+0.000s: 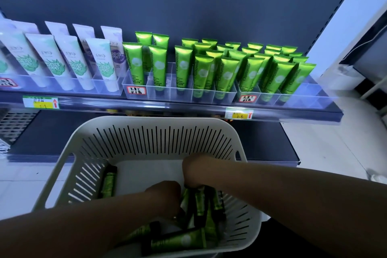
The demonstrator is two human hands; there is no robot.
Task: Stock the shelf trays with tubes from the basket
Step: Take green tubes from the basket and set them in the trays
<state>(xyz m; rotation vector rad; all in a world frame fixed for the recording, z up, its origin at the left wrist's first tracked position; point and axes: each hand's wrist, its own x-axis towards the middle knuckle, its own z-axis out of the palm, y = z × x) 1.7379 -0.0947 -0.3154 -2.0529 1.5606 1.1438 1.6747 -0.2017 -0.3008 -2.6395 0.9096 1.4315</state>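
White and pale-mint tubes (pixel 71 63) stand at the shelf's left; beside them, glossy green tubes (pixel 228 69) stand cap-down in the clear plastic shelf trays (pixel 182 92), sparse at the left compartments, crowded toward the right. Below, we hold both hands inside the slotted cream basket (pixel 146 134). One loose tube (pixel 107 182) lies apart by the left wall, long axis pointing away from us. Our left hand (pixel 164 195) curls down; we cannot tell what its fingers hold. Just right of it, our right hand (pixel 195 170) closes on the ends of a bundle of dark-capped tubes (pixel 201 205), their long axes running toward us. That bundle sits directly under both hands.
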